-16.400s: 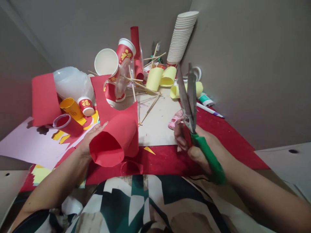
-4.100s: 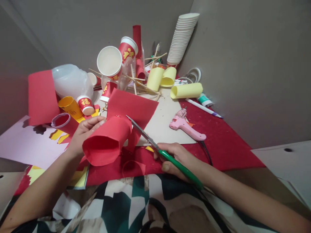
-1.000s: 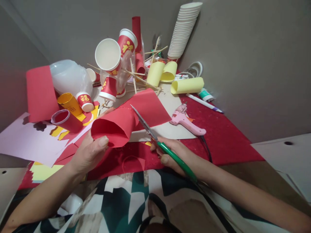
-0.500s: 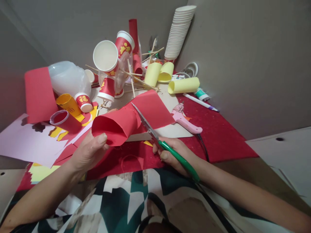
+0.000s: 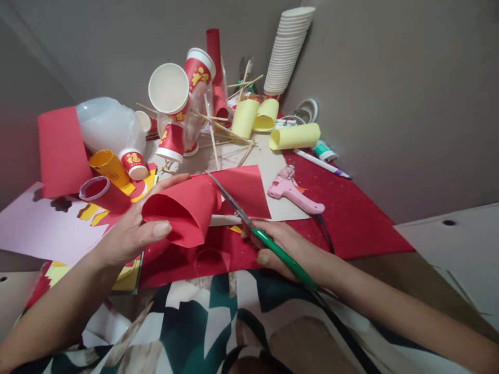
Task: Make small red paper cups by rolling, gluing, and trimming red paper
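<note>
My left hand (image 5: 134, 234) grips a rolled sheet of red paper (image 5: 187, 208), thumb on the near edge of the tube, fingers wrapped behind it. A flat flap of the same sheet (image 5: 245, 192) sticks out to the right. In my right hand (image 5: 280, 249) are green-handled scissors (image 5: 249, 223), their blades running up-left along the seam where the flap meets the roll. Both hands hover just above the red mat (image 5: 351, 218), close to my patterned lap.
A pink glue gun (image 5: 292, 192) lies right of the paper. Behind it are yellow paper tubes (image 5: 294, 137), a marker (image 5: 322, 163), wooden sticks, red printed paper cups (image 5: 173, 140), a tall white cup stack (image 5: 286, 52), a plastic jug (image 5: 107, 127) and pink paper (image 5: 47, 228) at left.
The red roll has turned and dropped a little, so the flap now lies lower and flatter. The scissor blades have moved further along the seam. My left thumb shifted onto the tube's rim.
</note>
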Demonstrator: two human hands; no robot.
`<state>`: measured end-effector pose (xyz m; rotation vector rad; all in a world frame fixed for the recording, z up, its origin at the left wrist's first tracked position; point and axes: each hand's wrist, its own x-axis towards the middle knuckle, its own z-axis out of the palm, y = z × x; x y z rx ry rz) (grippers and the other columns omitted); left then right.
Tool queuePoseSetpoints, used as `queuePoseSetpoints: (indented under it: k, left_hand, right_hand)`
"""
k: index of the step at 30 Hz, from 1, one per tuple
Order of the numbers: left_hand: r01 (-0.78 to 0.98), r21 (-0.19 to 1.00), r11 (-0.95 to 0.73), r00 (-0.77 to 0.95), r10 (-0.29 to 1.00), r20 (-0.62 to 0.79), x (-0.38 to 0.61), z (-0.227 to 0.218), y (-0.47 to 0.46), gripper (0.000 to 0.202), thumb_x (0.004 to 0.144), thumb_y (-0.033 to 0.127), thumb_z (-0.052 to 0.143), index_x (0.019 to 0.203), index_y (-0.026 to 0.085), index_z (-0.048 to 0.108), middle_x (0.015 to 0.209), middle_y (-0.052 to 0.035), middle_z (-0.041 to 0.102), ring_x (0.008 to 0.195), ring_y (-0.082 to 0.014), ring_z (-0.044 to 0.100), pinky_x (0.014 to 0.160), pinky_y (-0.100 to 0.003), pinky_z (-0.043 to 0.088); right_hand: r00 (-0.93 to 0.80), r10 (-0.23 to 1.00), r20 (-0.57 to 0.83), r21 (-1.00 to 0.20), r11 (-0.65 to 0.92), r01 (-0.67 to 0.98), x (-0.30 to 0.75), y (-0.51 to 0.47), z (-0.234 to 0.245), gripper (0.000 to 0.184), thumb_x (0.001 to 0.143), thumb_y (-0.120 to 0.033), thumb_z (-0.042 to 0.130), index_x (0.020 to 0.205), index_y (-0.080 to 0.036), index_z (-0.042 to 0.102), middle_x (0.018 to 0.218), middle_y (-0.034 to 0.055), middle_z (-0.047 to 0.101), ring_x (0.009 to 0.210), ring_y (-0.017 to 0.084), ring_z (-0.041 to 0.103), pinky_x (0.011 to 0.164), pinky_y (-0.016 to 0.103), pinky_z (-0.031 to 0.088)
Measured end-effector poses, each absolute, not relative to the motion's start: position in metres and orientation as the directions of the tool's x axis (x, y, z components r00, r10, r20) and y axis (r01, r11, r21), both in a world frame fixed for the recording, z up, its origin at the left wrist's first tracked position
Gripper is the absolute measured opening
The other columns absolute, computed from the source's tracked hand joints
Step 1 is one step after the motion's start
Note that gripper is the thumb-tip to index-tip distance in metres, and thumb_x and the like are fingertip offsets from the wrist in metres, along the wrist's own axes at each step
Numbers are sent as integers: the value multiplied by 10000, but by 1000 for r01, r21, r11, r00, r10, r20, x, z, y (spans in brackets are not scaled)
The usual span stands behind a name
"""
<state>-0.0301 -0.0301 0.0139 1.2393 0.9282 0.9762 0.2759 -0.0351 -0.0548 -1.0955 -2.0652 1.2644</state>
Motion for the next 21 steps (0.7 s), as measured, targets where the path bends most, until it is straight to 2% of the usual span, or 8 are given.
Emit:
queuePoseSetpoints:
  k: [3, 5, 9, 13, 17, 21]
  left_hand:
    - [60, 997, 40, 418, 906, -61, -30, 20, -29, 768, 816, 523, 729, 1486, 238, 484, 1344, -105, 671, 1348, -400, 526, 1071, -477, 475]
    - [111, 994, 8, 424, 904, -54, -31, 24, -27, 794, 821, 552, 715, 1507, 240, 461, 1388, -114, 640, 1262, -397, 585, 1010, -466, 506]
    - [168, 985, -29, 454, 889, -52, -31, 33, -22, 826, 810, 565, 722, 1523, 250, 449, 1449, -124, 590, 1127, -388, 646, 882, -437, 555]
    - [190, 979, -73, 475, 880, -26, -29, 40, -19, 763, 808, 504, 745, 1483, 232, 515, 1495, -115, 553, 1248, -408, 588, 960, -440, 544]
    - [223, 968, -116, 489, 872, -8, -27, 42, -18, 754, 853, 489, 695, 1524, 232, 469, 1493, -112, 553, 1191, -382, 620, 934, -417, 548]
    - [260, 956, -134, 488, 873, -10, -28, 43, -18, 795, 837, 538, 692, 1531, 225, 464, 1491, -122, 545, 1173, -386, 609, 915, -406, 545]
  right_hand:
    - [-556, 831, -11, -888, 247, 387, 276, -35, -57, 806, 782, -934, 401, 922, -168, 608, 729, 12, 552, 638, 146, 427, 594, 280, 334]
    - [-544, 839, -13, -881, 248, 403, 276, -35, -58, 800, 780, -938, 392, 860, -170, 600, 692, 2, 517, 628, 141, 405, 580, 276, 311]
    - [-529, 848, -22, -885, 230, 406, 275, -35, -57, 723, 787, -888, 475, 807, -173, 581, 662, -7, 480, 627, 138, 390, 559, 266, 284]
    - [-549, 833, -68, -938, 134, 319, 274, -37, -54, 674, 767, -856, 553, 804, -184, 567, 634, -38, 434, 588, 116, 353, 533, 254, 269]
    - [-544, 832, -110, -959, 54, 277, 273, -40, -54, 602, 767, -789, 620, 805, -192, 552, 624, -52, 405, 578, 108, 323, 521, 252, 247]
    - [-525, 847, -82, -960, 75, 271, 272, -40, -58, 575, 776, -746, 635, 708, -190, 505, 640, -41, 410, 593, 105, 332, 528, 249, 251]
